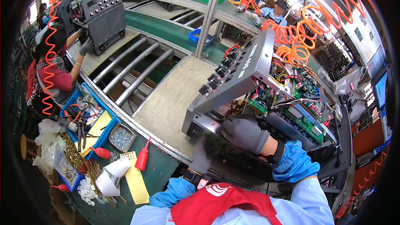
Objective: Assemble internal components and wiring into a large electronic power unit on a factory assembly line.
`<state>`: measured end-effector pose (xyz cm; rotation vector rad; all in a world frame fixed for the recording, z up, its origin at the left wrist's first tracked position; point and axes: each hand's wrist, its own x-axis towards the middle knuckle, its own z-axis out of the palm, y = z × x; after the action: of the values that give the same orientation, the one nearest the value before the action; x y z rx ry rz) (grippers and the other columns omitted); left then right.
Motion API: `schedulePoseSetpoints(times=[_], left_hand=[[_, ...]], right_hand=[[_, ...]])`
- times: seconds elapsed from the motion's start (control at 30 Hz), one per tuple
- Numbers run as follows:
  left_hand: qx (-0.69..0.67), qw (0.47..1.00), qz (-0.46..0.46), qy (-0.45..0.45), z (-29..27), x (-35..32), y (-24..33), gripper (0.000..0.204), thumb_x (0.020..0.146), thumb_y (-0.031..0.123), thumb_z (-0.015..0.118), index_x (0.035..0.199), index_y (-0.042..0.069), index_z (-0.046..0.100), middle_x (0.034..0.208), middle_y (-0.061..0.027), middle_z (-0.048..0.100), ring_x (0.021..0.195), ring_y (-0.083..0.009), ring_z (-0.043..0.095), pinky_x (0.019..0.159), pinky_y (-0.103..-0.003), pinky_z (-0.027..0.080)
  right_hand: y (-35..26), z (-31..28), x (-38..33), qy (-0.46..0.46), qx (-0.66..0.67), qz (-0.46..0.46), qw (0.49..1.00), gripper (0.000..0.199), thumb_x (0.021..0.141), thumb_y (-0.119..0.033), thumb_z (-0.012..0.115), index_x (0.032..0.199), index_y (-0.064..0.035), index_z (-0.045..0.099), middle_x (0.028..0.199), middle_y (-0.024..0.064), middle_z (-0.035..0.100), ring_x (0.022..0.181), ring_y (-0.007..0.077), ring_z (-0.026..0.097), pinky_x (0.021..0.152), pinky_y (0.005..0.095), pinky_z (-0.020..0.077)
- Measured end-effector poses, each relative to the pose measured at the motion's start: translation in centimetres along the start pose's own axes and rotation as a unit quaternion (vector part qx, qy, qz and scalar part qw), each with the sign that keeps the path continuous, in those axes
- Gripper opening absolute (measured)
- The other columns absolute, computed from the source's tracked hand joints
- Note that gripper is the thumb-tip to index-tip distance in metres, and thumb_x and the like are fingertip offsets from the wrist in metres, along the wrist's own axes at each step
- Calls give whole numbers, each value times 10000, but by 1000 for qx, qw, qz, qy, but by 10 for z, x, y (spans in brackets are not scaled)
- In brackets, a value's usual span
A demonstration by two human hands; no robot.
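In front of me stands a power-source machine with its housing off, circuit boards [298,89] and wiring bare along its side. Its dark grey front panel [233,79] carries a row of black knobs and tilts toward the left. My right hand [246,134], in a grey glove, is at the panel's lower inside edge with its fingers curled in; what they hold is hidden. Lower and to the left, my gloved left hand [202,157] is by the machine's bottom front corner. Its fingers are smeared and lost against the dark base, so their grip is unclear.
A blue tool tray [109,127] with pliers, a screw box [121,136] and a red squeeze bottle [142,158] lie at left. Metal rollers [133,73] lead away from the board under the machine. A co-worker [58,66] handles another machine [103,18]. Orange coiled hoses [298,43] hang at right.
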<state>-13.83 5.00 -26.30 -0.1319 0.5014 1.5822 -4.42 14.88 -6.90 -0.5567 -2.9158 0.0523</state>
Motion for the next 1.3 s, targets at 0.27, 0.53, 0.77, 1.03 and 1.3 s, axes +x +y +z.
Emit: schedulePoseSetpoints(times=[0.27, 0.53, 0.77, 1.03, 1.3], left_hand=[[-1, 1000, 5, -16, 0, 0, 0, 274, 994, 357, 472, 1135, 140, 564, 1124, -71, 602, 1103, -281, 592, 993, -461, 463], [-2, 1000, -1, -6, 10, -7, 6, 254, 991, 353, 479, 1115, 146, 558, 1067, -53, 584, 1083, -262, 591, 985, -450, 468], [-10, 1000, 5, -19, 2, -3, 2, 283, 992, 355, 480, 1158, 138, 554, 1104, -64, 577, 1108, -273, 578, 1013, -463, 454], [7, 1000, -4, 3, 8, -4, 3, 328, 980, 374, 495, 1208, 145, 554, 1153, -67, 587, 1139, -281, 567, 1021, -471, 445], [2, 1000, -1, -7, 8, -6, 3, 254, 970, 367, 507, 1085, 147, 559, 1074, -55, 576, 1094, -274, 579, 1015, -470, 450]], right_hand=[[-3, -1, -2, -55, -11, 36, 998, 186, 883, -236, 599, 820, -61, 608, 758, 142, 619, 674, 343, 644, 607, 454, 523], [-3, -3, -2, -46, -6, 21, 999, 123, 862, -185, 584, 862, -66, 616, 778, 139, 629, 698, 333, 659, 615, 455, 533], [-3, -5, -1, -57, -14, 27, 998, 231, 898, -271, 595, 801, -61, 597, 732, 141, 609, 667, 331, 636, 591, 450, 507], [2, -1, -1, -9, 9, -5, 1000, 266, 901, -289, 594, 763, -61, 590, 667, 143, 573, 631, 343, 606, 596, 475, 481], [3, -1, -1, -26, 22, 2, 999, 282, 897, -299, 596, 759, -53, 597, 667, 156, 575, 625, 351, 598, 592, 473, 471]])
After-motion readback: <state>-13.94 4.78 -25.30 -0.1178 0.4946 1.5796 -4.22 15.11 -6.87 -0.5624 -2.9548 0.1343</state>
